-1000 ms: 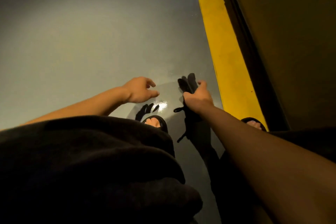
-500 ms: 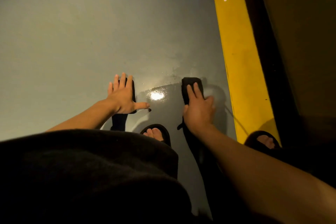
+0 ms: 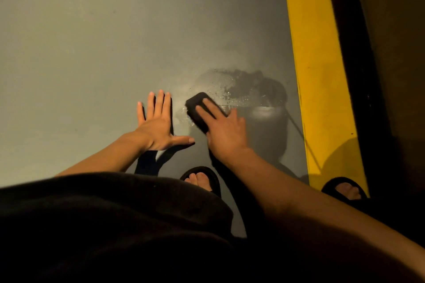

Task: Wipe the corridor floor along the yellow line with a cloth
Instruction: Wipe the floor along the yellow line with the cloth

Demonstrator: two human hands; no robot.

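The right hand (image 3: 226,132) presses a black cloth (image 3: 199,108) on the wet grey floor (image 3: 92,41) (left hand (image 3: 158,125) flat beside it).

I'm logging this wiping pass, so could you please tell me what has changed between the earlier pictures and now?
The right hand went from gripping the dark cloth off the floor to pressing it flat, then slid it left, away from the yellow line, leaving a wet smear. The left hand uncurled and spread flat on the floor. The cloth never left the right hand, and both sandalled feet stayed planted.
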